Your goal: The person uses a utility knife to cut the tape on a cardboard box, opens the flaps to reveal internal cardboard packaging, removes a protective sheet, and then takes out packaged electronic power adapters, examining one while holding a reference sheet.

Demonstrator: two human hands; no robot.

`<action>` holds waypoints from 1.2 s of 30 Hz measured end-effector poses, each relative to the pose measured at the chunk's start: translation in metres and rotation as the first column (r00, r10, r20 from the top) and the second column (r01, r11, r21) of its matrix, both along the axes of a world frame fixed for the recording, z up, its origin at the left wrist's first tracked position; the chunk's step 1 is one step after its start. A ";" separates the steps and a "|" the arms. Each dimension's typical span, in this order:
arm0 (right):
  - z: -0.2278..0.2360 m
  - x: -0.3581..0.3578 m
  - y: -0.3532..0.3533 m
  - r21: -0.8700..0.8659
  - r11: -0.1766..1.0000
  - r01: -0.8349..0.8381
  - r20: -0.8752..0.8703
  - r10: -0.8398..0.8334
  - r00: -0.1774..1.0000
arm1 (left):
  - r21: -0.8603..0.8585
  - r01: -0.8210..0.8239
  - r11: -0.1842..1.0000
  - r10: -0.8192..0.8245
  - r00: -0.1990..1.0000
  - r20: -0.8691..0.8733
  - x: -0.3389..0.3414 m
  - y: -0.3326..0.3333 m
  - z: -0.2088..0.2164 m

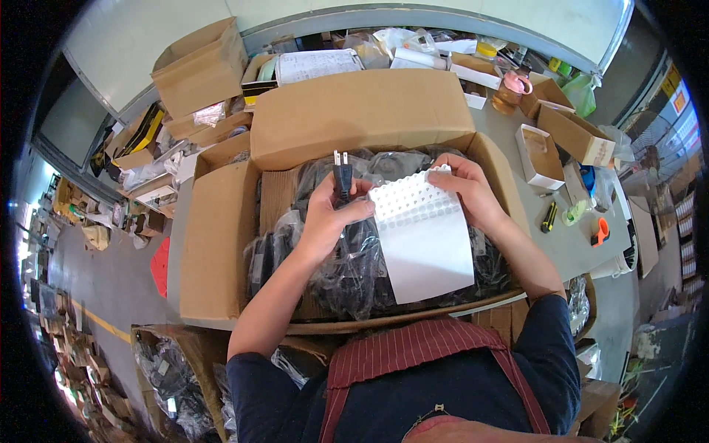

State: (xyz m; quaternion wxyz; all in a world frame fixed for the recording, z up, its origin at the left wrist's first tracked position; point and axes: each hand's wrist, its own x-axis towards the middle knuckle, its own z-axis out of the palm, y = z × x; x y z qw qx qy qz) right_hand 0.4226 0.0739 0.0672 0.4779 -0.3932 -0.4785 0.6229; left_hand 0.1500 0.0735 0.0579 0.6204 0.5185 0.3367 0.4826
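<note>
We gripped a black plug in our left hand, prongs up — and with our right hand pinched the top of a white sheet. We held both over the open cardboard box, above its bagged black items.

Bright, soft light in a round fisheye view
The white sheet is among the palest surfaces; clear plastic bags catch small glints. Bluish glare washes out parts of both side edges. The carton's interior is dimmer. The centre is crisp, the rim smeared; the wall panel bows, and all 4 corners go black.
</note>
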 end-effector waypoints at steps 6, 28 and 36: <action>0.003 0.004 -0.001 0.012 0.998 0.069 -0.141 -0.067 0.988 | -0.067 0.005 0.998 0.000 0.997 0.080 -0.002 0.000 0.005; -0.007 -0.016 0.001 0.699 0.710 -0.086 0.554 -0.461 0.693 | 0.096 -0.141 0.985 0.150 0.985 -0.086 0.006 -0.005 -0.001; 0.024 -0.055 -0.008 0.834 0.338 -0.437 0.551 -0.570 0.610 | 0.117 -0.106 0.987 0.128 0.972 -0.197 0.010 -0.001 -0.010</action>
